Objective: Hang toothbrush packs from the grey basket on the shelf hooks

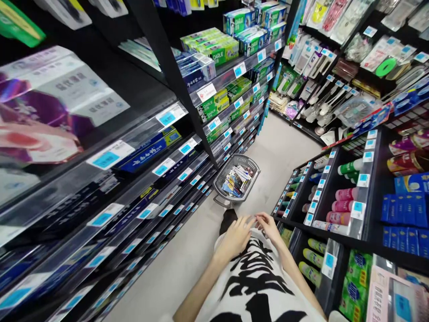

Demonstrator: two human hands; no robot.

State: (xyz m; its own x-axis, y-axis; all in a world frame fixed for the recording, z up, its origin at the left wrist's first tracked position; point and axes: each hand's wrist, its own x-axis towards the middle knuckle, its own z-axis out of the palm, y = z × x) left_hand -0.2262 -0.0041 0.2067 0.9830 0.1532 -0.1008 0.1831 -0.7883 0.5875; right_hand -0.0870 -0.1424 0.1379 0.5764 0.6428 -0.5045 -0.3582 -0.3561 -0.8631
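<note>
The grey basket [239, 160] sits on the floor [167, 255] ahead of the person, close in by the floor's left edge, at the foot of the left-hand shelf [204, 150]. A jumble of small packets [238, 180] fills its bottom, and its handle [221, 202] lies toward the person. Just behind that handle stands a dark-clothed leg [228, 220], so I'd say one careless step could hook the handle and tip the packets out. Pulled along there, the basket might also snag on the shelf's foot. Nearer, in front of the printed shirt [258, 279], the left hand [237, 236] is loosely spread with nothing in it that I can see; the right hand [267, 225] curls beside it, fingertips close, and whether they pinch something small I cannot tell.
</note>
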